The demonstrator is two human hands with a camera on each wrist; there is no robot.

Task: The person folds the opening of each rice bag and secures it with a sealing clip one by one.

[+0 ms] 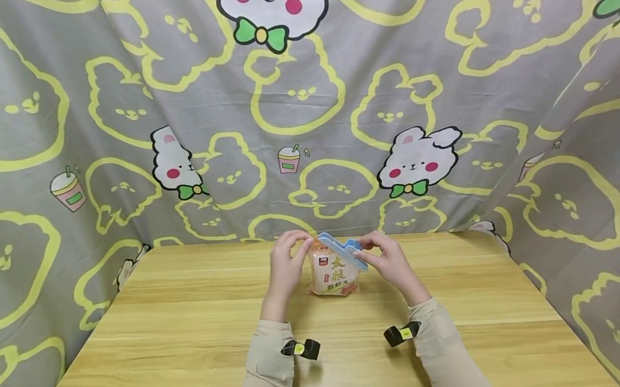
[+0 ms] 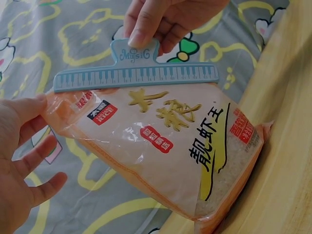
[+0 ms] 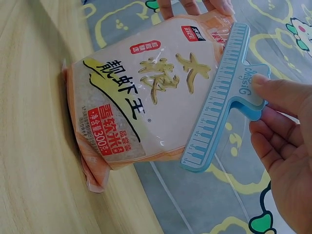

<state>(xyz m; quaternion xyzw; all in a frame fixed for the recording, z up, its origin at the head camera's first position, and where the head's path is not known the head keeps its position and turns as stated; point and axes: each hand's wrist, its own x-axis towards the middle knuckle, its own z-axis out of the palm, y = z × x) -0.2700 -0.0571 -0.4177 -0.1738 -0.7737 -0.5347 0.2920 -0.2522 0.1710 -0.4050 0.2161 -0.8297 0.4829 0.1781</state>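
A bag of rice (image 1: 328, 278) with an orange border stands on the wooden table. Across its top lies a long blue clip (image 2: 136, 76) printed with piano keys, tilted down to the right in the head view. My right hand (image 1: 385, 254) pinches the clip's handle, thumb on the front face and fingers behind, as the right wrist view shows. With thumb and forefinger my left hand (image 2: 24, 156) pinches the bag's upper left corner; its other fingers are spread. The bag's top edge is partly hidden by the clip.
The wooden table (image 1: 190, 319) extends around the bag on all sides. Behind it hangs a grey curtain (image 1: 305, 111) with yellow cartoon outlines, meeting the table's back edge close behind my hands. A black camera (image 1: 311, 349) is strapped to my left wrist.
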